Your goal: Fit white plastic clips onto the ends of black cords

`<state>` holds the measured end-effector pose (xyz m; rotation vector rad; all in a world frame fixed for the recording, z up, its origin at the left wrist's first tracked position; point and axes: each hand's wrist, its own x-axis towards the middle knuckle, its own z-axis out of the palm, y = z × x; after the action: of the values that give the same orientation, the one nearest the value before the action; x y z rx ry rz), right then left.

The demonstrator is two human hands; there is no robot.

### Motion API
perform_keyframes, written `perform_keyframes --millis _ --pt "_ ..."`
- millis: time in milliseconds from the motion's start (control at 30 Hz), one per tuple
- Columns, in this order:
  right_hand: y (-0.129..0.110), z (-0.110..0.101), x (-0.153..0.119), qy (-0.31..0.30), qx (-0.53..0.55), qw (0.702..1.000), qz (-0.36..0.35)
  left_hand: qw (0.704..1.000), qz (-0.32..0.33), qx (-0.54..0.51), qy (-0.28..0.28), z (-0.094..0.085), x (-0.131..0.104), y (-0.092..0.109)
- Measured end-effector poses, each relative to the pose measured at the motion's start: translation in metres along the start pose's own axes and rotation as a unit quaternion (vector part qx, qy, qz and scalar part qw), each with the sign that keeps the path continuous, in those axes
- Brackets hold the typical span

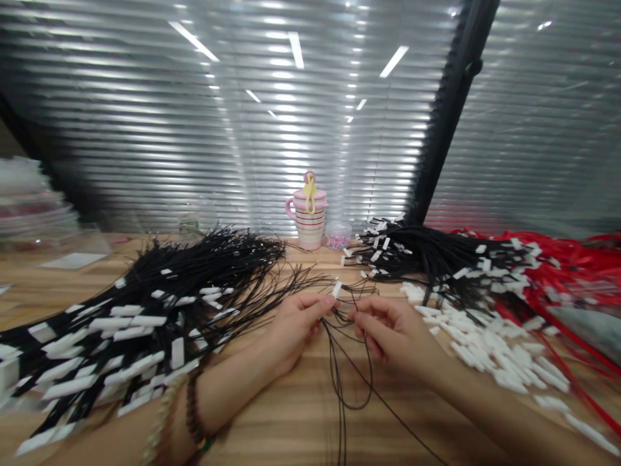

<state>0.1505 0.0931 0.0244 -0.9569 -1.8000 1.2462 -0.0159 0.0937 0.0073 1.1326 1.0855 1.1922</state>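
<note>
My left hand [301,323] is closed, pinching a small white plastic piece [336,289] between thumb and forefinger. Across from it, my right hand [388,327] pinches a thin black cord [365,323]. Loops of that cord hang between the hands, and long strands [342,382] trail down toward the table's near edge. Whether the cord passes through the white piece is too small to tell. Loose cord ends [291,285] fan out just beyond my left hand. Beaded bracelets [193,408] circle my left wrist.
To the left lies a large heap of black cords with white pieces [213,259]; another bundle [436,249] lies at the back right. Loose white pieces [495,343] are piled beside my right arm, near red ribbons [557,259]. A striped pink mug [309,223] stands by the blinds.
</note>
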Motion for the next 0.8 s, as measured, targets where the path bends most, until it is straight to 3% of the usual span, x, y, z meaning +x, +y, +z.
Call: perform_keyframes --millis 100,233,600,800 --pt "0.006 0.004 -0.002 0.01 -0.062 0.998 0.011 1.0 -0.003 -0.021 0.009 0.0 0.002 -0.001" --pt "0.013 0.007 -0.004 0.043 -0.144 0.987 -0.053 0.999 -0.01 -0.036 0.002 0.0 0.003 -0.002" --pt "0.018 0.006 -0.004 0.125 -0.184 0.97 -0.102 1.0 -0.008 -0.008 -0.013 0.001 0.001 0.0" --pt "0.017 0.009 -0.006 0.116 -0.18 0.972 -0.096 1.0 -0.008 -0.004 -0.008 0.002 0.001 0.002"
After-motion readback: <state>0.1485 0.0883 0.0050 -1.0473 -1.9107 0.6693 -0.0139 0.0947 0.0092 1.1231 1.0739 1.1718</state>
